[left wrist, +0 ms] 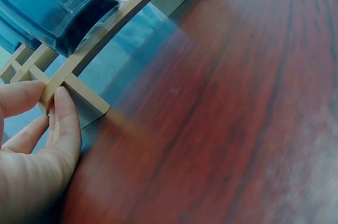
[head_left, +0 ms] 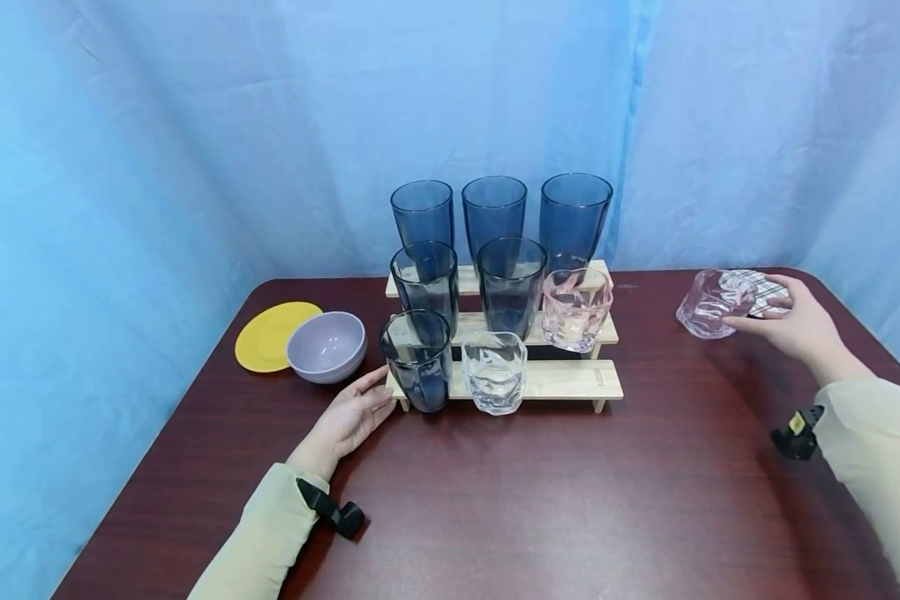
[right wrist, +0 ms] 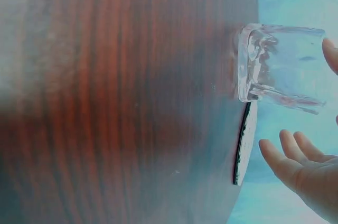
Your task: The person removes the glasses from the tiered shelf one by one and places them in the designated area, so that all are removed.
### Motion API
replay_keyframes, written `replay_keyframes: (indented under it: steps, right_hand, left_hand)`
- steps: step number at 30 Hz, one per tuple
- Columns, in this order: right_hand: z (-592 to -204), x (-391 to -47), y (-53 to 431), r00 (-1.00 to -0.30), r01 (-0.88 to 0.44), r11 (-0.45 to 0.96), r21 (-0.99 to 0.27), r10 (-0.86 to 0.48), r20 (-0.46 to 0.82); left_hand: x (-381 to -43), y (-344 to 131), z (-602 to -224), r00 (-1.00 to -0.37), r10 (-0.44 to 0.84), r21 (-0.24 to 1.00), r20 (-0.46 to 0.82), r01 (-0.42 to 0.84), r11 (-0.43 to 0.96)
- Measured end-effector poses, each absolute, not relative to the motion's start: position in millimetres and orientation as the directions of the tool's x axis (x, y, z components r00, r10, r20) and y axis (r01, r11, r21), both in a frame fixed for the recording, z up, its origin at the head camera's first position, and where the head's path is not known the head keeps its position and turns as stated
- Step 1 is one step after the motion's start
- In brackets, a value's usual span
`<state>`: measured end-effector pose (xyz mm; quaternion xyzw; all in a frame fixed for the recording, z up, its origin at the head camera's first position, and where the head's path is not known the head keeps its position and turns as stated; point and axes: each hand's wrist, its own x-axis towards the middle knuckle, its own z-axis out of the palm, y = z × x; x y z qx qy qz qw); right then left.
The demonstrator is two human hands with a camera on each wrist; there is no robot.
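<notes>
A three-step wooden rack [head_left: 562, 379] stands mid-table. My left hand [head_left: 356, 414] pinches the left end of its lowest step between thumb and fingers; the left wrist view shows the thumb on top of the slat [left wrist: 59, 78]. Just beside that hand, a dark blue glass [head_left: 420, 367] stands on this step, with a clear wavy glass [head_left: 495, 375] to its right. At the far right, my right hand [head_left: 798, 325] has thumb and fingers spread beside a pale pink wavy glass [head_left: 708, 308]. In the right wrist view, this glass [right wrist: 285, 68] is upright on the table.
More dark blue glasses [head_left: 495, 212] fill the top step and part of the middle one, where a pink glass [head_left: 576, 312] also stands. A checked coaster [head_left: 768, 292] lies by the right hand. Left of the rack are a lilac bowl [head_left: 326, 346] and a yellow plate [head_left: 266, 337].
</notes>
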<state>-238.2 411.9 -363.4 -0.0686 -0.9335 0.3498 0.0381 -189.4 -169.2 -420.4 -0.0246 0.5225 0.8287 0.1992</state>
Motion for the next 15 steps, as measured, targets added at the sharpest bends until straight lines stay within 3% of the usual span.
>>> replay_keyframes:
  steps: [15]
  right_hand:
    - [-372.8,-204.7,400.1,-0.985,-0.005,0.726,-0.687,0.116,0.129]
  left_hand:
    - [-189.4,-170.0,-420.3,-0.918,0.305,0.858,-0.253,-0.359,-0.367]
